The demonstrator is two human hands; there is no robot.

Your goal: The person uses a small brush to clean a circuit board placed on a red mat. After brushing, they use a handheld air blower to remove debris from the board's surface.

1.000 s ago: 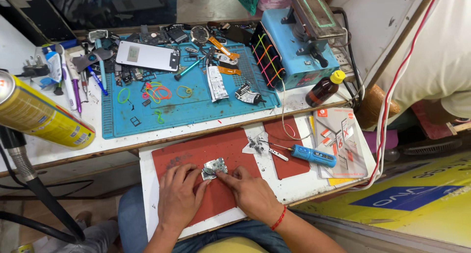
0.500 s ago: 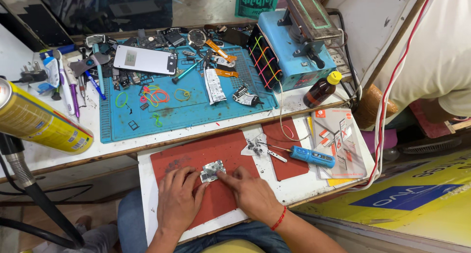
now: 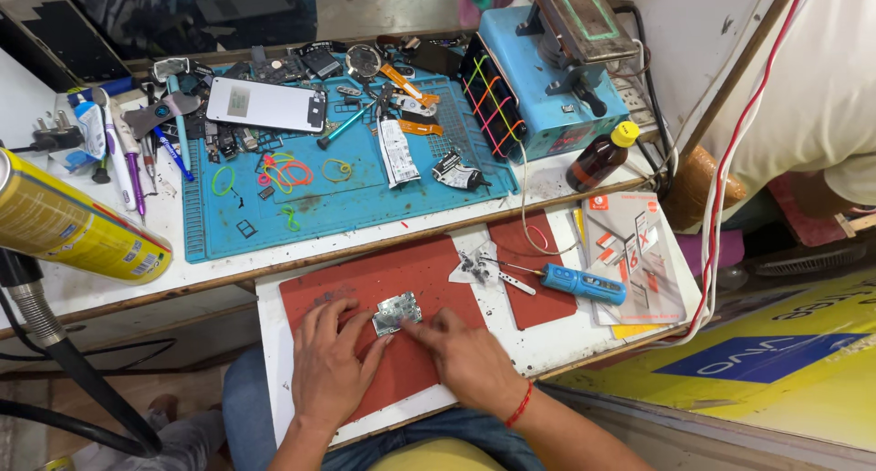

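While a small metal circuit board (image 3: 397,313) is lying on the red mat (image 3: 365,284) near the front edge of the surface (image 3: 278,298), both hands are working on it. The left hand (image 3: 330,363) is pressing its fingertips together on the left and lower edge of the board, so it is holding the board steady, and the right hand (image 3: 465,357) is pinching with its fingers closed at the right edge; whether it is gripping a tiny tool or only a part of the board, I cannot tell. I am judging that this is the step of opening or loosening something on the board, and the next move is asking for a very fine, steady pull without letting the board slide. Just to the right, some loose small screws (image 3: 473,263) and tweezers (image 3: 511,279) are lying on the mat, and a blue screwdriver (image 3: 584,284) is resting a little further away; a careless wrist could scatter these. Behind, a blue work mat (image 3: 219,243) is carrying a white phone (image 3: 265,104), coloured rubber bands (image 3: 287,172) and many parts. A yellow spray can (image 3: 64,225) is standing out at the left, and a brown bottle (image 3: 598,159) is standing beside a blue machine (image 3: 547,78).
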